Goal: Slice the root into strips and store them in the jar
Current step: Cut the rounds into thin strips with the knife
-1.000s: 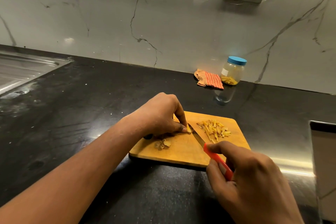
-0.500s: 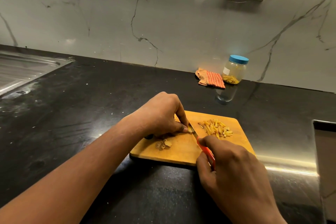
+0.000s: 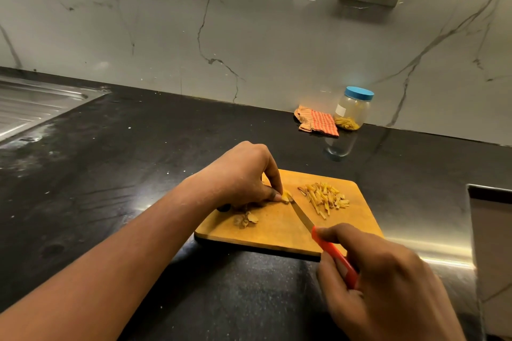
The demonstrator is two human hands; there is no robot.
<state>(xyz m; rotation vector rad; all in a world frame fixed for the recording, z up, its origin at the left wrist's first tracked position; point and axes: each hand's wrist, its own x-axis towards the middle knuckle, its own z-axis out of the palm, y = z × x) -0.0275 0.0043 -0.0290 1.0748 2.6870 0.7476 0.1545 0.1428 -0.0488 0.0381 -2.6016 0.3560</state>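
No readable text is showing anywhere — the jar (image 3: 352, 112) is carrying a small white label (image 3: 340, 111), too blurred to read.

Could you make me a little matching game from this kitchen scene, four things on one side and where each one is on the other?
Things:
1 jar
2 knife
3 cut strips
4 checked cloth

Places:
A gripped in the right hand
B piled on the cutting board
C standing capped by the wall
D lying just left of the jar

Pairs: 1-C, 2-A, 3-B, 4-D.
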